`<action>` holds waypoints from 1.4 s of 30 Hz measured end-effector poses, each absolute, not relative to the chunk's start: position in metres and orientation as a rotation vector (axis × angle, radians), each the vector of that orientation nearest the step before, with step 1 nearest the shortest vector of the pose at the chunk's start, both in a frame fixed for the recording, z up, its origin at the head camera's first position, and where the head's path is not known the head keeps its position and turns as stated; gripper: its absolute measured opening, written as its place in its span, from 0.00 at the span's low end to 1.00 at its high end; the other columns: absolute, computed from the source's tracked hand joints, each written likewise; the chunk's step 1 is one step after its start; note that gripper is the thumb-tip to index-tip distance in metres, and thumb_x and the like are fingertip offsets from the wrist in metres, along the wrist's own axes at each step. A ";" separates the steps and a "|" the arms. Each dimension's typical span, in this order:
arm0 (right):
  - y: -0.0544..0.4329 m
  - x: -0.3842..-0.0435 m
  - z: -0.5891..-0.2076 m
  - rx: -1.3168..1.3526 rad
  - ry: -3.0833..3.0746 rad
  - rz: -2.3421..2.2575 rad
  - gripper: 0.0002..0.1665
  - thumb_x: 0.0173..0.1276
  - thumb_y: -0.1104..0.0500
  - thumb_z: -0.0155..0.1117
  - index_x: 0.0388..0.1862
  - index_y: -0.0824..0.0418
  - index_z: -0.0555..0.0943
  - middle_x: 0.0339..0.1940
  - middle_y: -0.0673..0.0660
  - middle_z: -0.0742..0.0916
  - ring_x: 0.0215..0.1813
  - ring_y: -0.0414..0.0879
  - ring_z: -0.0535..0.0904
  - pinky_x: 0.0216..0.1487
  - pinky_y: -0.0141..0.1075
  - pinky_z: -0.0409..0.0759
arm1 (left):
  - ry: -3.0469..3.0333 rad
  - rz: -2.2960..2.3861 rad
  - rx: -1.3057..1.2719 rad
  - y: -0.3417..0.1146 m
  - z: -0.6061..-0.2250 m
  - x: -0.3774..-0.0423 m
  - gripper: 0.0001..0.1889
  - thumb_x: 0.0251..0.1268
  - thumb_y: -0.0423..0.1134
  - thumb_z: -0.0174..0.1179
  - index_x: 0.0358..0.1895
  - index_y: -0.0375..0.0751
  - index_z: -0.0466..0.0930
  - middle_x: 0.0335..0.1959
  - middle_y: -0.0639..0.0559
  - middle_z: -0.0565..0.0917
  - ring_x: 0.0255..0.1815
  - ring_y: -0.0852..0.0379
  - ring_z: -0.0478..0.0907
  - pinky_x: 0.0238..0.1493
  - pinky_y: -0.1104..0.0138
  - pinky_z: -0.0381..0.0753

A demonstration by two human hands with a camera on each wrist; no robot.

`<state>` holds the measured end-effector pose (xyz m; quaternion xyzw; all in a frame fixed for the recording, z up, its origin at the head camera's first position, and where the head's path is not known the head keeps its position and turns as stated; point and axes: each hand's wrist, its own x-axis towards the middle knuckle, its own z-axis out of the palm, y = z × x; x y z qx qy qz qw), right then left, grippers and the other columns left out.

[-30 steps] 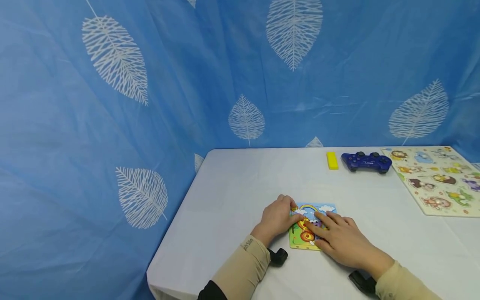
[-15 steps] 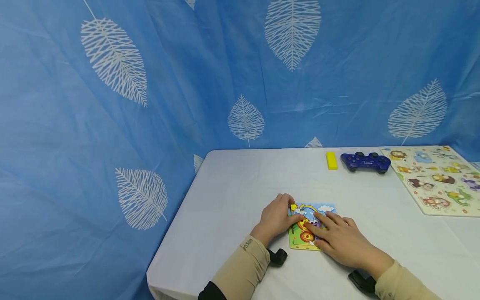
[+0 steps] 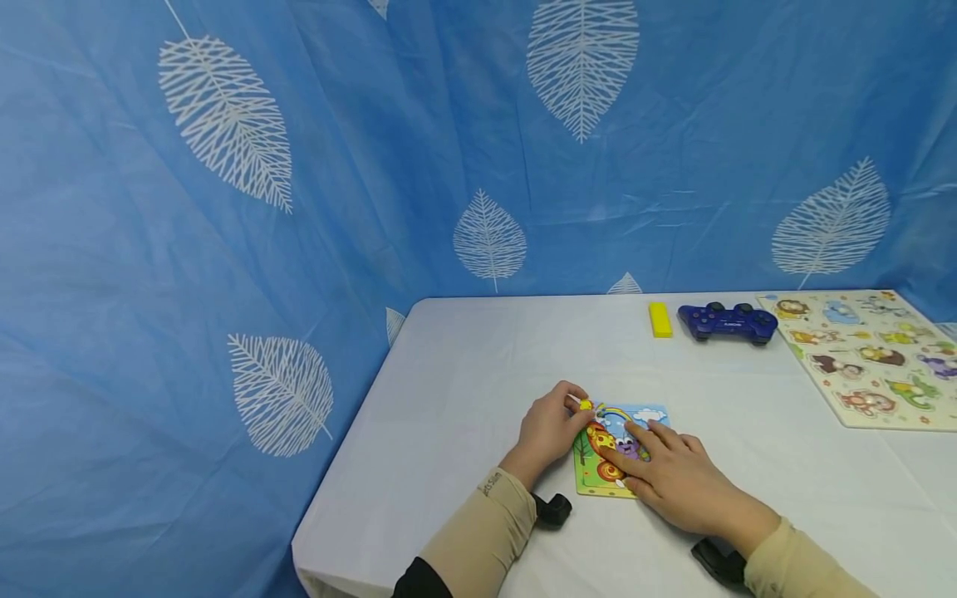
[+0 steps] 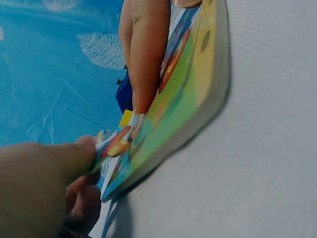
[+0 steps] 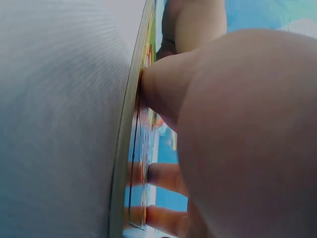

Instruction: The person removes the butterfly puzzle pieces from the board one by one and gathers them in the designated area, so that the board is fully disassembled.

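A small square jigsaw puzzle (image 3: 607,488) lies flat in its board on the white table, printed with a rainbow, a snail and green grass. At its far left corner my left hand (image 3: 549,428) pinches a puzzle piece (image 4: 113,143) between thumb and fingers. That piece is tilted up, and its inner edge is close to the board; whether it still touches is hard to tell. My right hand (image 3: 676,482) rests spread on the right half of the puzzle, its fingertips touching the printed surface and covering part of the picture.
Toward the back of the table lie a yellow block (image 3: 660,320) and a blue game controller (image 3: 728,322). A large animal-picture board (image 3: 860,370) lies at the right. Blue leaf-patterned cloth (image 3: 419,149) hangs behind and to the left.
My left fingers have lifted the corner puzzle piece, and the left thumb has drawn back toward the far left corner. The right hand stays on the puzzle, its index finger slightly shifted left.
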<state>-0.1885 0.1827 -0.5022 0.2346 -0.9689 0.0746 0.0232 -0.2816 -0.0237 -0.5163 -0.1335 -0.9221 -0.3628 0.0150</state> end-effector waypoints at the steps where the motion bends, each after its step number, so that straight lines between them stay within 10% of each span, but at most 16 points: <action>1: 0.183 -0.188 -0.501 0.726 -2.999 0.234 0.28 0.78 0.41 0.57 0.75 0.27 0.71 0.77 0.60 0.72 0.75 0.68 0.67 0.59 0.65 0.69 | -2.842 -1.178 -0.402 -0.024 -0.517 -0.282 0.11 0.71 0.51 0.67 0.52 0.59 0.79 0.35 0.68 0.81 0.30 0.70 0.74 0.32 0.71 0.73; 21: 0.188 -0.187 -0.505 0.750 -3.002 0.315 0.28 0.80 0.37 0.53 0.76 0.26 0.68 0.80 0.59 0.70 0.78 0.68 0.63 0.61 0.66 0.66 | -2.952 -1.445 -0.030 -0.150 -0.479 -0.307 0.11 0.74 0.40 0.64 0.53 0.41 0.81 0.39 0.47 0.84 0.33 0.53 0.82 0.32 0.62 0.78; 42: 0.188 -0.186 -0.505 0.731 -3.024 0.303 0.27 0.80 0.36 0.50 0.76 0.26 0.68 0.80 0.58 0.69 0.79 0.67 0.62 0.62 0.64 0.66 | -3.026 -0.932 0.211 -0.173 -0.490 -0.315 0.07 0.72 0.43 0.65 0.47 0.49 0.83 0.41 0.50 0.87 0.36 0.53 0.81 0.36 0.58 0.77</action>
